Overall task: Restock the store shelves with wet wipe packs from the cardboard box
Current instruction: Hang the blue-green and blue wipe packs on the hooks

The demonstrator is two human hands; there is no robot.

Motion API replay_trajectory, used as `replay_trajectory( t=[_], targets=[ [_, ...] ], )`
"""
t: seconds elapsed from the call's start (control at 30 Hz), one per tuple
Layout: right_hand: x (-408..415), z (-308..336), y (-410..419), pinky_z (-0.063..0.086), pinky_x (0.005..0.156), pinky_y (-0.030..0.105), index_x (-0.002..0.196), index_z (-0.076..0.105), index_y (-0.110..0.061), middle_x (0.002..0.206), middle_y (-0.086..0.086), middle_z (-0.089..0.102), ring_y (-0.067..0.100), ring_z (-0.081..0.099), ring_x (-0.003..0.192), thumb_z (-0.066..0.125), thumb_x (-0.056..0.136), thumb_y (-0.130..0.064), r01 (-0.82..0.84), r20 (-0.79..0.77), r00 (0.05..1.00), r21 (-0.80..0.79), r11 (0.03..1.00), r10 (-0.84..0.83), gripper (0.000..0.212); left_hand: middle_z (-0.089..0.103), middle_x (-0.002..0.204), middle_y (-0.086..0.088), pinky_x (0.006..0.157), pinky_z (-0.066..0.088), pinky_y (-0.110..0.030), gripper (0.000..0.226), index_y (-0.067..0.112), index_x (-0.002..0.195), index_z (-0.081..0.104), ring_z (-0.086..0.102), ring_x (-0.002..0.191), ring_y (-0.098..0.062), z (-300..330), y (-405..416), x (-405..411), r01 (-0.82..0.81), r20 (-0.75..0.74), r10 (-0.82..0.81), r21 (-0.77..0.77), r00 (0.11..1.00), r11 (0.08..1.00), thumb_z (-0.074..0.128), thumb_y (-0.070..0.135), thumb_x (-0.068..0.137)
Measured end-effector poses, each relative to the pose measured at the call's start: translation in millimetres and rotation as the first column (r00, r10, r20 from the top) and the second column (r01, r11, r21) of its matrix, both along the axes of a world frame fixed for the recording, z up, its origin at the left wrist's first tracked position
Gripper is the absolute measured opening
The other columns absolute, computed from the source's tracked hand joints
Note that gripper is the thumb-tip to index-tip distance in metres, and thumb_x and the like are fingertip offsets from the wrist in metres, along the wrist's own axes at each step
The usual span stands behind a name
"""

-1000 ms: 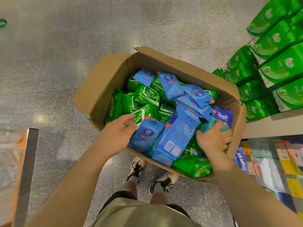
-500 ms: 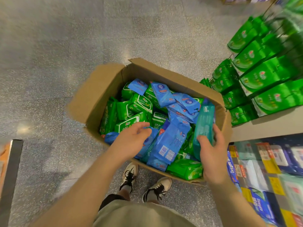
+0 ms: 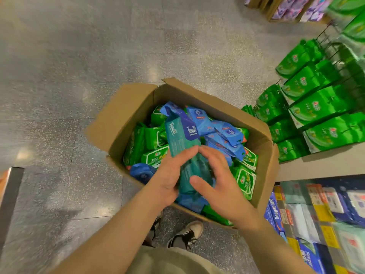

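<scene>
Over the cardboard box [image 3: 138,107], centre frame: both hands now on the teal Tempo pack [image 3: 182,139], held upright above the pile. Left hand [image 3: 169,178] has fingers along its left side, right hand [image 3: 219,180] cups the lower right, thumb across the front. So the hands are together, clamped on one pack. Lower part of the pack is blurred, can't read exact finger placement.

Change vs half a second ago: pack was in the right hand alone at the box's right wall, left hand resting on the blue packs [image 3: 223,133]. A second ago the right hand was only digging it out. Now it's lifted and centred, and the left hand has left the pile to join the grip.

Read: pick is done, pack is clear of the box; placement not started. Looks like it's being squared up or checked before shelving.

Box still full of green packs [image 3: 156,155] and blue ones. Shelves [image 3: 316,167] sit at right of frame, green stock [image 3: 320,107] hanging above, mixed packs below. Camera view has also tilted, showing more floor [image 3: 79,56] at the top.
</scene>
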State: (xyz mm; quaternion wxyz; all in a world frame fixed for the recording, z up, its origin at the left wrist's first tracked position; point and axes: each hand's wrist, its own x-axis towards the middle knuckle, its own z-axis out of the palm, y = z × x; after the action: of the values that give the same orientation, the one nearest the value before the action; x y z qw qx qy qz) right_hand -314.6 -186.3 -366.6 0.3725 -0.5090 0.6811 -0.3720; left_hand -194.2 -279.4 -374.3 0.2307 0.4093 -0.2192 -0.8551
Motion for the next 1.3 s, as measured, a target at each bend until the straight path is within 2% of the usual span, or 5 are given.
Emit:
replay_trajectory(
  t=[0.2, 0.53, 0.97, 1.17, 1.3],
  targets=[
    [-32.3, -18.4, -32.9, 0.048, 0.085, 0.016, 0.129, 0.063, -0.022, 0.118, -0.004, 0.067, -0.005, 0.060, 0.099, 0.059, 0.103, -0.024, 0.164, -0.139, 0.980, 0.161, 0.973, -0.142, 0.027, 0.073, 0.120, -0.016, 0.090, 0.059, -0.054, 0.061, 0.011, 0.130, 0.065, 0.071, 0.104, -0.036, -9.7, -16.8, 32.3, -0.155, 0.095, 0.157, -0.023, 0.983, 0.988, 0.072, 0.016, 0.069],
    [-39.8, -84.0, -72.2, 0.036, 0.111, 0.046, 0.151, 0.045, -0.018, 0.151, 0.005, 0.046, 0.028, 0.042, 0.139, 0.051, 0.103, -0.029, -0.093, -0.486, 0.779, 0.536, 0.839, 0.397, 0.050, 0.079, 0.096, -0.007, 0.066, 0.064, -0.045, 0.044, 0.015, 0.117, 0.066, 0.078, 0.081, -0.026, -6.0, -27.8, 55.1, -0.239, 0.015, 0.239, -0.004, 0.971, 0.971, 0.066, 0.013, 0.073],
    [-46.3, -104.4, -82.3, 0.046, 0.102, 0.049, 0.122, 0.062, -0.008, 0.134, 0.009, 0.041, 0.038, 0.046, 0.124, 0.044, 0.102, -0.033, 0.102, -0.406, 0.861, 0.727, 0.679, 0.306, 0.036, 0.075, 0.117, -0.011, 0.075, 0.063, -0.047, 0.057, 0.018, 0.128, 0.065, 0.075, 0.100, -0.030, -10.1, -26.7, 59.4, -0.171, 0.147, 0.175, -0.034, 0.974, 0.985, 0.068, 0.020, 0.071],
    [-50.1, -97.0, -98.9, 0.047, 0.068, 0.036, 0.065, 0.044, -0.012, 0.076, 0.007, 0.048, 0.033, 0.057, 0.087, 0.059, 0.089, -0.014, 0.116, -0.387, 0.860, 0.784, 0.609, 0.333, 0.028, 0.076, 0.118, -0.008, 0.078, 0.062, -0.045, 0.051, 0.022, 0.124, 0.066, 0.074, 0.103, -0.028, -10.1, -26.5, 62.0, -0.142, 0.167, 0.151, -0.063, 0.974, 0.988, 0.067, 0.019, 0.073],
    [-47.7, -81.8, -95.6, 0.035, 0.079, 0.039, 0.066, 0.042, -0.016, 0.071, 0.004, 0.044, 0.028, 0.048, 0.078, 0.056, 0.082, -0.009, 0.203, -0.437, 0.857, 0.774, 0.600, 0.273, 0.023, 0.076, 0.117, -0.008, 0.080, 0.063, -0.046, 0.049, 0.022, 0.122, 0.067, 0.075, 0.102, -0.028, -10.3, -25.8, 65.4, -0.133, 0.157, 0.141, -0.061, 0.977, 0.989, 0.067, 0.018, 0.074]
  ],
)
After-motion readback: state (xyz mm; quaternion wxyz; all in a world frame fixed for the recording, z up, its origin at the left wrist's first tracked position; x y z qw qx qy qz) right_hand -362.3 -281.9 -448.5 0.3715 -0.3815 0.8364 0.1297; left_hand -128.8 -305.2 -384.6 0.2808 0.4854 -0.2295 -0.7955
